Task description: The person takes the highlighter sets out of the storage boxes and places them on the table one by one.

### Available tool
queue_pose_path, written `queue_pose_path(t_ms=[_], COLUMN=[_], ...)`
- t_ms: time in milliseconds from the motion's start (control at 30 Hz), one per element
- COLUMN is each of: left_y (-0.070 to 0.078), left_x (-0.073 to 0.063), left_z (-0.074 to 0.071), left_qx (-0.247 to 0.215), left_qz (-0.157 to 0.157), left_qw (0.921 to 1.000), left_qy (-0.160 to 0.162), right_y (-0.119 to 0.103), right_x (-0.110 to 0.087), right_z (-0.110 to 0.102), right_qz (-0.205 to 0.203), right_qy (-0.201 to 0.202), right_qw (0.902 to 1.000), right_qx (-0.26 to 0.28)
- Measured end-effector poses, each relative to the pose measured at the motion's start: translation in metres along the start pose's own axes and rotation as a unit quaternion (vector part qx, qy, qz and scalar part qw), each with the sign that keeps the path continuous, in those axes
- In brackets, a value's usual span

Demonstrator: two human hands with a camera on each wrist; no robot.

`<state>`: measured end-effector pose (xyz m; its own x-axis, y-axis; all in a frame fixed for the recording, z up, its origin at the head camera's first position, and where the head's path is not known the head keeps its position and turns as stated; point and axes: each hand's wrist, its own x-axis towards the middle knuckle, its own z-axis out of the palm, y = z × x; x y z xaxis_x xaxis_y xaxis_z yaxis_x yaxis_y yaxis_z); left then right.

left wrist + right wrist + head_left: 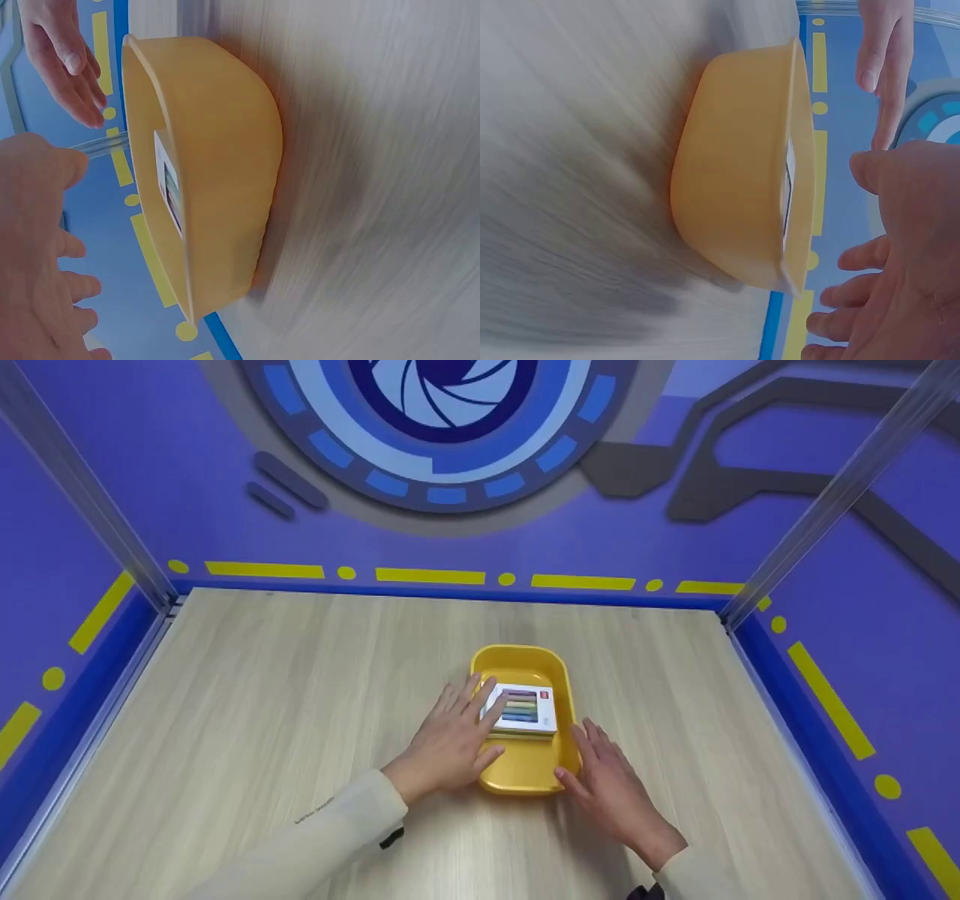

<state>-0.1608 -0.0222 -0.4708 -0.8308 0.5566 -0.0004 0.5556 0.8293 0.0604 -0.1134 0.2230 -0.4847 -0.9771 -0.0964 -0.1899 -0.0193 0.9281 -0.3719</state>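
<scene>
A yellow plastic bin [525, 772] stands on the table, and inside it lies a white box [545, 712] with a window showing rows of coloured sticks. My left hand [454, 735] is spread over the bin's left side, its fingertips overlapping the box's left edge in the head view. Beside the bin's right rim is my right hand [611, 787], fingers extended and thumb near the front right corner. Both wrist views show the bin wall [225, 165] with the hands above rim height, fingers loosely bent and nothing held. Under the white box, a yellowish edge shows.
The light wood table [300, 697] is bounded by blue printed panels [187, 495] at the back and both sides. Clear upright strips [832, 502] stand at the back corners. The sleeves [322, 832] are cream, with dark straps at the wrists.
</scene>
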Motion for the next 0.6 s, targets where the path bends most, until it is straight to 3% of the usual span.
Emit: queue_pose_path(t_ms=[233, 600], left_y=[-0.0016, 0.0014], left_x=[0.0036, 0.0102], left_z=[0.0058, 0.0108], left_qx=[-0.007, -0.019], left_qz=[0.004, 0.008], left_qw=[1.0, 0.9998], left_qy=[0.005, -0.004], right_y=[0.0047, 0.0084], right_x=[-0.0016, -0.001], right_z=[0.0041, 0.0082], right_qz=[-0.013, 0.012], right_qy=[0.011, -0.005], right_qw=[0.9999, 0.9999], right_qx=[0.001, 0.005])
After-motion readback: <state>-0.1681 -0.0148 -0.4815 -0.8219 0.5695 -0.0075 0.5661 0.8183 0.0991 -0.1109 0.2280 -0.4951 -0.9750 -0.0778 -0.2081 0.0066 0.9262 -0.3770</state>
